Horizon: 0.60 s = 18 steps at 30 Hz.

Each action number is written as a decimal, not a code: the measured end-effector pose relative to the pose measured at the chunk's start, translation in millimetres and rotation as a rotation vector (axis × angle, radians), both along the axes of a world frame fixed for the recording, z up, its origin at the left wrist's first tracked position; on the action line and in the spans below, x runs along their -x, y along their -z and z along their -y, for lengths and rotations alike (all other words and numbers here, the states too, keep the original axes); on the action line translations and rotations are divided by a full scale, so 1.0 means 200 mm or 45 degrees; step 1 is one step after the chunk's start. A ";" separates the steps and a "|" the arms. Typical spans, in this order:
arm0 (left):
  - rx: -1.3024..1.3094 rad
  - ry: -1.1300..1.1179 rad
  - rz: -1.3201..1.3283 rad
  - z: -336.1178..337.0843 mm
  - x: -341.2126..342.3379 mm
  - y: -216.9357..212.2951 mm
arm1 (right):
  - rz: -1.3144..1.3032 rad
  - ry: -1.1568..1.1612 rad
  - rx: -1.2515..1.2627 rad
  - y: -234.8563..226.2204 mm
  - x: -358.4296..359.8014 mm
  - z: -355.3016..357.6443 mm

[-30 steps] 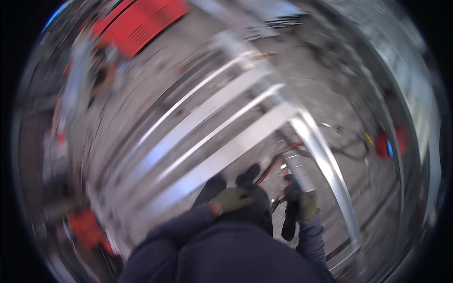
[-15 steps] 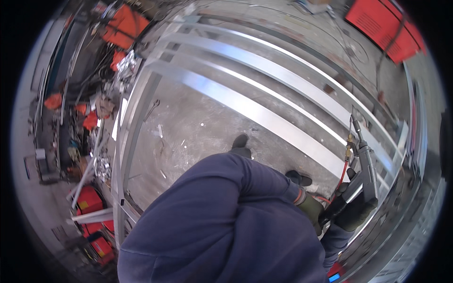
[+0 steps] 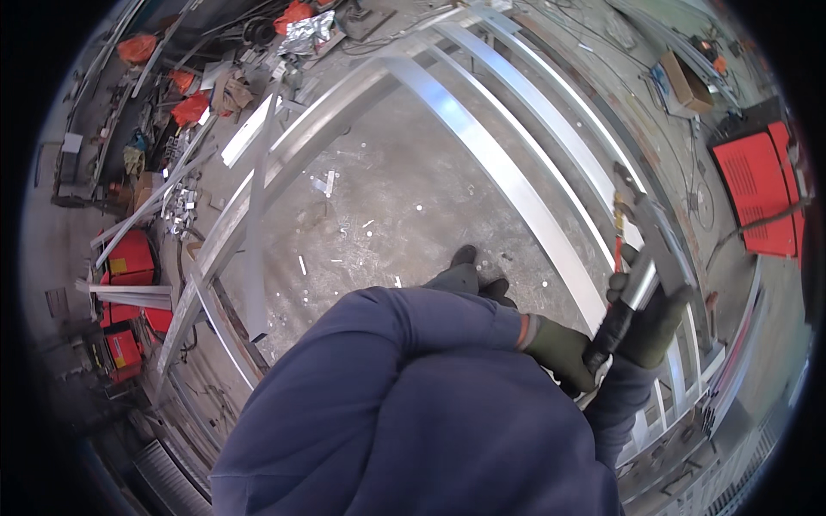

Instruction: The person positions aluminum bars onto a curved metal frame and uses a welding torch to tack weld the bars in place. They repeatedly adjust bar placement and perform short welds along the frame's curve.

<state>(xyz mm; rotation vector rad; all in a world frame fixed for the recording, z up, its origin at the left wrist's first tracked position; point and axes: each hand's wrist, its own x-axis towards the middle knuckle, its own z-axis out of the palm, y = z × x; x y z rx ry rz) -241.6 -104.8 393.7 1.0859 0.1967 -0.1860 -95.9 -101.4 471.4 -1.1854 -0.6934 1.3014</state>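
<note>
An air rivet gun (image 3: pixel 661 245) with a grey body and a black and silver cylinder is held out at my right side, slightly blurred. My right hand (image 3: pixel 656 325), in a dark green glove, is closed round it, fingertips showing on its left side. My left hand (image 3: pixel 561 351), in a green glove, is closed at the lower end of the black cylinder. A brass fitting (image 3: pixel 621 209) and a bit of red hose show beside the gun. Beneath lies a frame of silvery metal bars (image 3: pixel 508 163); whether the gun's nose touches a bar, I cannot tell.
My shoes (image 3: pixel 465 255) stand on the grey floor inside the frame, among small scraps. Red machines stand at the right (image 3: pixel 757 189) and left (image 3: pixel 129 258). A cardboard box (image 3: pixel 684 83) sits at the far right. Loose metal strips and orange bags (image 3: pixel 191 107) lie at the left.
My view has turned to the right, so the bars and the red machine sit differently in it. Both hands still hold the rivet gun, which now tips toward the upper left.
</note>
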 end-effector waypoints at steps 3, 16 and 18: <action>0.001 -0.145 -0.038 -0.08 0.18 0.08 | 0.089 -0.103 0.105 0.00 0.26 -0.19; -0.743 -0.765 -0.776 -1.50 1.70 0.67 | 0.147 -0.162 0.175 0.31 1.02 -1.06; -0.627 -0.825 -1.006 -1.79 1.97 0.87 | 0.106 -0.127 0.172 0.34 1.21 -1.25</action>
